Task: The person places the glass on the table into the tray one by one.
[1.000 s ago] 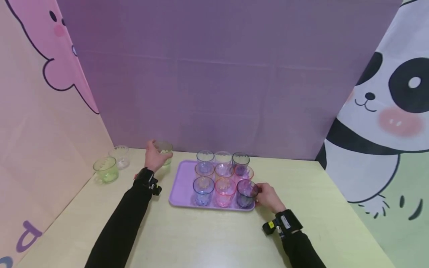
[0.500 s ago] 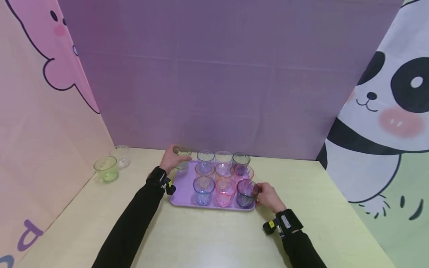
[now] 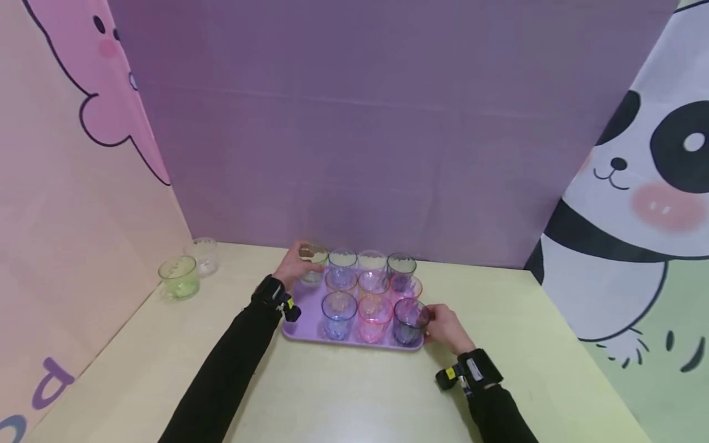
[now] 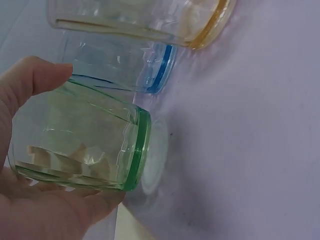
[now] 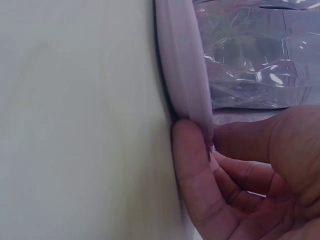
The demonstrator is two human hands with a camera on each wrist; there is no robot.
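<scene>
My left hand grips a green-tinted drinking glass at the back left corner of the purple tray. Thumb on one side and fingers on the other hold it upright, its green base close over the tray in the left wrist view. A blue-based glass stands right beside it. My right hand pinches the tray's rim at the front right corner, thumb above and a finger under the edge. The dark purple glass stands just inside that corner.
Several coloured glasses stand in rows on the tray, among them a pink glass and a blue glass in front. A light green glass and a clear glass stand at the table's far left. A purple backdrop rises behind.
My left hand has carried the green glass rightward from the bare table to the tray's back left corner, beside the back row. The right hand keeps its hold on the tray's rim.
</scene>
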